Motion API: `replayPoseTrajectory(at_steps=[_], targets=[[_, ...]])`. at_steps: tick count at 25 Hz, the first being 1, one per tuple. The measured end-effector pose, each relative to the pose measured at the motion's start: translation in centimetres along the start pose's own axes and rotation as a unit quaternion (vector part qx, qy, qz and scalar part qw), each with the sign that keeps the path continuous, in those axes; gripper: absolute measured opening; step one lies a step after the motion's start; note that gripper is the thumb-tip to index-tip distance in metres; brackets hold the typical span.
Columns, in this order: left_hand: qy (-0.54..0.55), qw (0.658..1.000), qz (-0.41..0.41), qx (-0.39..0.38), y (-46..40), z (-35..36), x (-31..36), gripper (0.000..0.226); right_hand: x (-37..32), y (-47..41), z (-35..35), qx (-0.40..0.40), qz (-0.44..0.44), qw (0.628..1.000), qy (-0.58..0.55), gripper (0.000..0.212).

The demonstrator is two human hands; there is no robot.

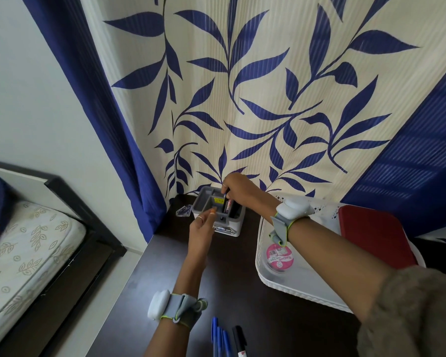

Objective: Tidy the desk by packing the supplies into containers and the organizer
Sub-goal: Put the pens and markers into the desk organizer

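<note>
Nearest, at the desk's (191, 256) front edge: three blue pens (220, 341) beside a black marker (240, 340), bare dark wood beyond. Further in, left hand (200, 228) loosely open against the grey organizer (218, 215); white tray (281, 279) with red lid (373, 235) to the right. At the back corner by the curtain (268, 99), right hand (238, 188) pinching a dark pen (227, 199) upright in a compartment.

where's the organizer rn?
Head view: the grey organizer sits at the desk's far edge by the curtain, left of the white tray.
</note>
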State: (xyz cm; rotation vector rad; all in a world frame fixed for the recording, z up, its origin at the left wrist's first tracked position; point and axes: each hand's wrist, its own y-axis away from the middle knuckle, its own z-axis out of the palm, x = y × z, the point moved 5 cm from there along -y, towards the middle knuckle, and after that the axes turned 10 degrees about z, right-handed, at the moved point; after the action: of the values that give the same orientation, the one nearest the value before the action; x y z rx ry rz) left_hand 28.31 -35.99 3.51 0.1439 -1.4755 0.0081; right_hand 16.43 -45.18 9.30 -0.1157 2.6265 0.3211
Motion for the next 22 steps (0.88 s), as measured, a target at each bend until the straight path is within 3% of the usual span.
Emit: replayPoseTrajectory(at_steps=[5, 11, 14, 22], targets=[[0.007, 1.0, -0.009, -0.001, 0.2, 0.0, -0.1, 0.029, 0.2, -0.1, 0.3, 0.013, -0.009, 0.999, 0.031, 0.023], [0.007, 1.0, -0.006, 0.003, 0.3, 0.0, 0.1, 0.025, -0.4, 1.3, -1.0, 0.151, -0.042, 0.974, 0.165, 0.028], [-0.007, 1.0, -0.005, -0.001, 0.6, 0.0, 0.0, 0.028, -0.7, 2.8, -1.6, 0.177, -0.023, 0.973, 0.146, 0.031], [0.016, 0.999, -0.014, -0.036, 6.1, 1.3, 0.5, 0.029, -1.7, 11.4, 0.7, 0.144, 0.025, 0.989, 0.022, 0.031]])
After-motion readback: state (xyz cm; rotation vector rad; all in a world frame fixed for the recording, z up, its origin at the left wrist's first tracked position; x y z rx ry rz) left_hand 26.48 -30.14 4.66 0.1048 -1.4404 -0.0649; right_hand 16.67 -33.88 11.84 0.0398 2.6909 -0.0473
